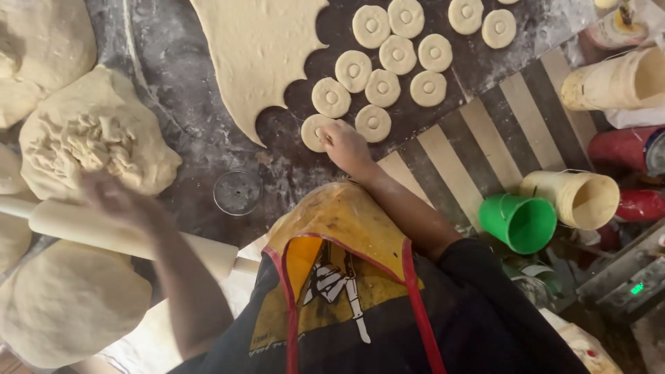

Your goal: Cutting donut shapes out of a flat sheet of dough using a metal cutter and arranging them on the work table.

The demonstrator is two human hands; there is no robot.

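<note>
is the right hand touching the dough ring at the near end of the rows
Touching. The head view shows the right hand with its fingers lying on the cut dough ring, covering its right edge.

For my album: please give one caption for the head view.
Right hand presses a dough ring; blurred left hand moves above the rolling pin.

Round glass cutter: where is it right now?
In the head view, the round glass cutter sits on the floured dark worktop, untouched, just below the rolled dough sheet, between the blurred left hand and the right hand.
</note>
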